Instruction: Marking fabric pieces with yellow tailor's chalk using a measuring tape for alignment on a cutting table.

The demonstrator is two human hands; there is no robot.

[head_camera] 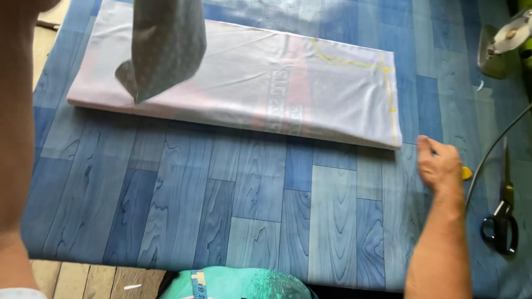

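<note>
Beside white fabric (244,84) | right hand (439,167) perhaps touching yellow chalk (466,172)

blue plank-pattern table (257,226) | folded white fabric (244,90) | black scissors (502,219)

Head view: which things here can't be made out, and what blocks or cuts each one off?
- Left hand: above the top edge; only the forearm shows, so its grip on the hanging grey cloth is unseen.
- Right hand: seen from the back; its fingers hide most of a small yellow piece.
- Machine top right: cut by the edge.
- Scissors: blades thin, blurred.
</note>
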